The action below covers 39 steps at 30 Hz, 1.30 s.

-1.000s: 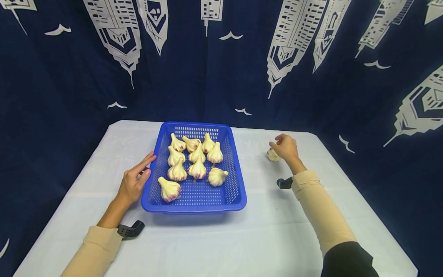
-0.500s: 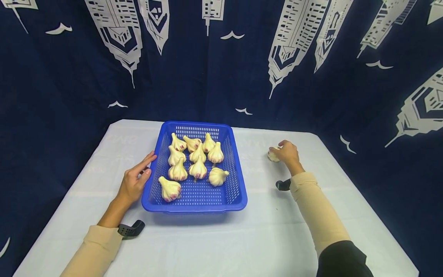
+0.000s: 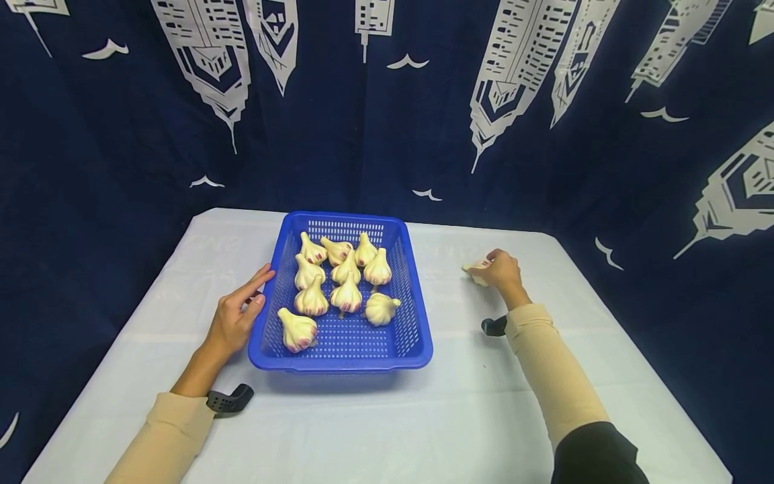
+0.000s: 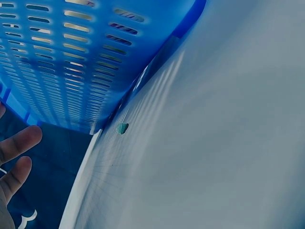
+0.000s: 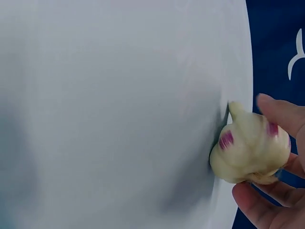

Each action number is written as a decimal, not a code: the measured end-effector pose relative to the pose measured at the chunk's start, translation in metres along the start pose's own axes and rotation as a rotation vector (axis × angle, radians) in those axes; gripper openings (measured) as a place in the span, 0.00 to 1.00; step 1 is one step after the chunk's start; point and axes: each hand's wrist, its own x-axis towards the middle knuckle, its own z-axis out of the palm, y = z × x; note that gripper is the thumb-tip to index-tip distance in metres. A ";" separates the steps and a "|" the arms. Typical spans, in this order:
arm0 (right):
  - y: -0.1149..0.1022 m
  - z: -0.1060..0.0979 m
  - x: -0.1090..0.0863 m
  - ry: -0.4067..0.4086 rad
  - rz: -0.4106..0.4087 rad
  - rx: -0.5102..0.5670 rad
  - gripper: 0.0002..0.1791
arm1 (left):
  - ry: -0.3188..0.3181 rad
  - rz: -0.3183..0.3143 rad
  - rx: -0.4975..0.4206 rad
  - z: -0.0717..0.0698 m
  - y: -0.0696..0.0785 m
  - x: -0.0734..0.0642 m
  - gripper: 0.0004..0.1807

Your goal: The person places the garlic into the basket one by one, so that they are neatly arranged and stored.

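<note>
My right hand (image 3: 503, 270) is over the right part of the table, its thumb and fingers around a garlic bulb (image 3: 479, 269). In the right wrist view the bulb (image 5: 250, 148) shows cream skin with purple patches, and its stem points up. Fingertips (image 5: 250, 202) lie along its lower side. On the left, my left hand (image 3: 232, 323) touches the side rim of a blue perforated basket (image 3: 338, 364) with extended fingers. Several cream and purple garlic bulbs (image 3: 311, 299) lie inside it. The left wrist view shows two fingertips (image 4: 28, 138) near the slotted basket wall (image 4: 71, 52).
A white cloth (image 3: 459, 417) covers the table. Behind it hangs a dark blue curtain (image 3: 338, 134) with white building prints. Under the basket's side, a small green bit (image 4: 122, 128) shows on the white surface.
My right hand has lowered onto the garlic bulb and taken hold of it; the bulb has turned, so its stem now points left. The left hand and basket stay put.
</note>
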 end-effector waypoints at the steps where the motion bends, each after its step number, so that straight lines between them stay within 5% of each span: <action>1: 0.000 0.001 0.000 -0.004 0.006 0.003 0.37 | 0.001 0.000 0.000 0.000 0.000 0.000 0.24; 24: 0.005 -0.001 -0.001 0.011 -0.018 0.035 0.41 | -0.004 -0.021 0.015 0.000 0.001 0.000 0.24; 39: -0.003 -0.001 -0.002 0.121 -0.145 0.110 0.39 | -0.002 -0.014 0.015 0.000 0.000 0.000 0.24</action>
